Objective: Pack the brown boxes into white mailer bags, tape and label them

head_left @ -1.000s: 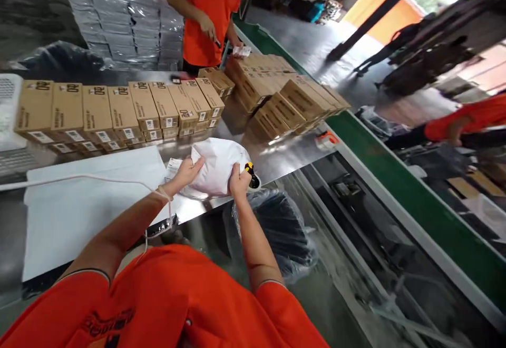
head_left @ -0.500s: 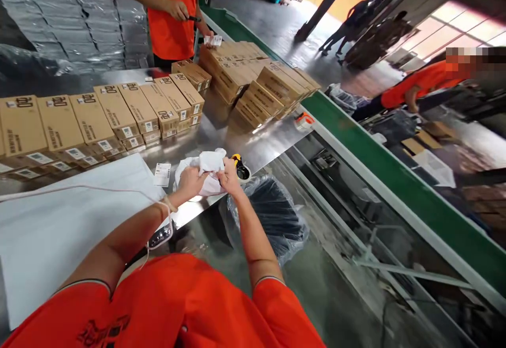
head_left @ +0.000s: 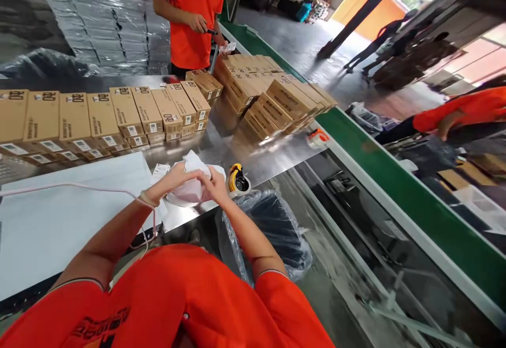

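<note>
Both my hands are closed on a crumpled white bag at the near edge of the shiny metal table. My left hand grips its top left. My right hand presses its right side. A yellow and black tape dispenser lies just right of my right hand. A small white label lies left of the bag, beside a flat stack of white bags. A thin white cord runs to my left wrist.
Rows of brown cartons line the table's far side, with a pile of cartons at the right. A person in an orange shirt stands behind. A plastic-lined bin sits below the table. A green conveyor runs along the right.
The white bag has been squeezed from a wide puffed shape into a small bundle between my hands. My hands have moved closer together.
</note>
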`<state>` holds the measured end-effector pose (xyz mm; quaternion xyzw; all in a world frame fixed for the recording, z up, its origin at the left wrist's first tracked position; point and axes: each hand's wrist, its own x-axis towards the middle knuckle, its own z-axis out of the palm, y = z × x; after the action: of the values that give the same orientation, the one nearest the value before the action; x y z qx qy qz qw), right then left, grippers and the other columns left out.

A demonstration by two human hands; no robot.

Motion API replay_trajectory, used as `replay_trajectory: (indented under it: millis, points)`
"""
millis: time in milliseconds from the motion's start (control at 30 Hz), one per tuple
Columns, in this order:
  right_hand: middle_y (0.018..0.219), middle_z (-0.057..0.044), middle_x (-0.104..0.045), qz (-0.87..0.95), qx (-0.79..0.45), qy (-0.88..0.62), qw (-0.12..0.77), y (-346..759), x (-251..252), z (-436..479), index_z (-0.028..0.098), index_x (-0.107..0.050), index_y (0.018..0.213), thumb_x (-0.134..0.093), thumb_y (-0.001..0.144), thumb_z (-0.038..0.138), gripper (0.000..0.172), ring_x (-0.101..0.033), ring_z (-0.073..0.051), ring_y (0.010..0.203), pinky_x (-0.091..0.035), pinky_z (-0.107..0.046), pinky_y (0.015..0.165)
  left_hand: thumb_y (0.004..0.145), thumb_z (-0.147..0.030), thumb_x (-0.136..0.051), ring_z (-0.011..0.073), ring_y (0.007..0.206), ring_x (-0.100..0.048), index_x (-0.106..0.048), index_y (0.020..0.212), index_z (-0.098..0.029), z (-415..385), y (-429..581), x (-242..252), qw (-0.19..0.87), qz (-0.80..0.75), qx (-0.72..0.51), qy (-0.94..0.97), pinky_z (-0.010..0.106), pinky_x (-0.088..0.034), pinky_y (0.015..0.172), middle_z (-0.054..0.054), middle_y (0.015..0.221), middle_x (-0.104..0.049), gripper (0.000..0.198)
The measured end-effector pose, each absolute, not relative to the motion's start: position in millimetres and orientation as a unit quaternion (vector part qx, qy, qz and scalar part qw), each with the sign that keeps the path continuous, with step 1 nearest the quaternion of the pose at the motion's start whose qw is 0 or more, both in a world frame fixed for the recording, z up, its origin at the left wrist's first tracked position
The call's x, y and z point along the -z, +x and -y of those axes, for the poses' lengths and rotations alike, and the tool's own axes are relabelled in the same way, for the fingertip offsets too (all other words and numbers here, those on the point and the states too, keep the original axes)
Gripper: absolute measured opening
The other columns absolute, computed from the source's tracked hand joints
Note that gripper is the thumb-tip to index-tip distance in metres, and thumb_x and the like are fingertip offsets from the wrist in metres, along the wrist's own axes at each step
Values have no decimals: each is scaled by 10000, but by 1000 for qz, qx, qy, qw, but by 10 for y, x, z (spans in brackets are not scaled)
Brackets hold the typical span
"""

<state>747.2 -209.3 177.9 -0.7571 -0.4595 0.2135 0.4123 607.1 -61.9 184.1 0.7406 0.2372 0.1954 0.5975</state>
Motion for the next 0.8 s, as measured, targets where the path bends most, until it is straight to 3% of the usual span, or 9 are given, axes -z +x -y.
replay_trajectory:
  millis: [100,200,267,433,533,633,733,800]
  points:
    - [838,-7,-740,407,-232,-778,418,7546,-1828,2045,221,-727,945,-669,1005,408,205,-701,-240,886,-538,-312,821,753,-762,-926,445,1336,-659,-705,1318,-175,673,5802,-1855,415,-343,-388,748,604,-561,1154,210,1367,-715,844]
    - [741,43,-653,377,-242,-791,416,7543,-1825,2001,239,-694,998,-704,948,391,160,-649,-221,788,-477,-297,755,942,-705,-802,490,1571,-475,-618,1539,-162,884,5691,-1703,302,-314,-418,797,654,-413,1305,264,1621,-546,828]
    - [696,76,-603,360,-246,-796,420,7512,-1790,1975,258,-671,1073,-710,931,403,207,-614,-214,732,-438,-292,720,1064,-665,-647,480,1538,-527,-649,1555,-174,1049,5757,-1549,287,-283,-333,852,648,-441,1271,269,1638,-544,694]
    - [670,92,-533,390,-257,-765,444,7599,-1695,1956,271,-607,1031,-696,953,505,262,-551,-195,680,-395,-283,677,1152,-665,-479,414,1315,-697,-636,1604,-145,1145,6028,-1343,231,-267,-247,902,544,-546,1137,261,1418,-718,706]
    - [735,54,-606,491,-261,-710,432,7812,-1728,2024,259,-651,1084,-683,1006,587,338,-587,-205,714,-467,-303,708,1187,-556,-442,364,1255,-735,-673,1536,-151,1030,6057,-1410,253,-270,-221,902,477,-565,1089,217,1362,-772,582]
    - [1078,-113,-770,596,-138,-681,404,8003,-1787,2161,222,-733,1218,-753,999,687,514,-700,-305,1034,-572,-425,920,1182,-482,-453,323,1164,-763,-779,1296,-195,948,6053,-1535,288,-277,-171,901,436,-560,1050,153,1268,-821,450]
    - [1414,-222,-734,674,-67,-650,344,8036,-1755,2279,194,-739,1428,-754,1000,750,701,-649,-395,1330,-547,-550,1098,1167,-492,-452,300,1010,-768,-789,1022,-220,927,6094,-1639,309,-295,-116,897,401,-550,948,110,1056,-832,457]
    - [1413,-223,-747,704,-87,-636,303,7977,-1672,2301,192,-718,1501,-681,1069,712,677,-665,-384,1296,-556,-541,1066,1158,-510,-444,305,967,-761,-773,968,-225,912,6135,-1680,317,-310,-88,892,396,-544,905,103,983,-815,474]
